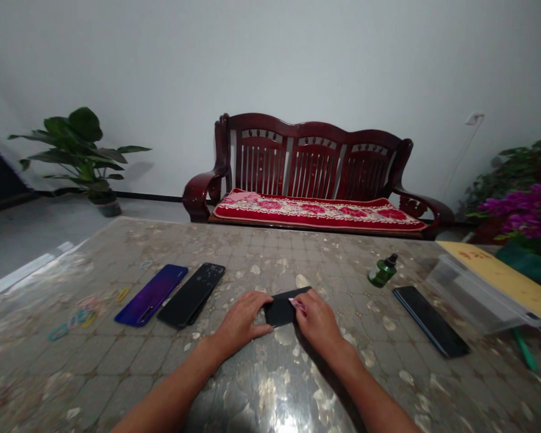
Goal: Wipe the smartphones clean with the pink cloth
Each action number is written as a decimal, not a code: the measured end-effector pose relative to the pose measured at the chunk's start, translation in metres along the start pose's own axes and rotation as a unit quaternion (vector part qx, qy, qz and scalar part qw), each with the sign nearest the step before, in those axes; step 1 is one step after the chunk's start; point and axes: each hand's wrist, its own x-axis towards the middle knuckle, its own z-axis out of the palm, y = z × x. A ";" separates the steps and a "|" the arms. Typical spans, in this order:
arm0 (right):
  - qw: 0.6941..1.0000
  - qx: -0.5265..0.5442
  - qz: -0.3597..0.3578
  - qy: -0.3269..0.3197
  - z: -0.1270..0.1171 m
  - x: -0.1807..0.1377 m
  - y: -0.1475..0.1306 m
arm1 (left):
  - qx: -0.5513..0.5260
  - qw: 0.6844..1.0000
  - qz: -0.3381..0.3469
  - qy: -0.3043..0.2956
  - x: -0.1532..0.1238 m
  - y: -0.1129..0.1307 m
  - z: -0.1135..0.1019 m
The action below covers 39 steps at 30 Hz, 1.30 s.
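A black smartphone [279,311] lies crosswise on the table between my hands. My left hand [247,316] grips its left end, fingers on the far edge and thumb along the near edge. My right hand [315,319] is closed around a small pink-and-white piece [297,305], perhaps folded cloth or tissue, which rests on the phone's dark surface. The right end of the phone is partly hidden by that hand. To the left lie a purple-blue phone [152,294] and a stack of black phones [193,293].
Hair ties [79,316] lie at the left. On the right are a green spray bottle [383,270], another phone [430,320], a clear plastic box [473,297] with a yellow board [500,276] on it, and a green-handled tool [525,352]. A wooden bench [315,162] stands beyond the table.
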 end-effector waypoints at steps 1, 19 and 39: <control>1.000 -0.003 0.016 0.004 -0.001 0.002 0.002 | -0.003 1.000 -0.005 0.003 0.000 0.002 -0.001; 0.997 -0.052 0.050 -0.041 0.005 0.021 -0.015 | -0.023 0.997 -0.064 0.039 0.000 -0.001 0.008; 0.980 -0.018 -0.152 -0.127 -0.001 0.023 -0.032 | 0.008 0.997 -0.076 0.028 0.000 0.004 0.006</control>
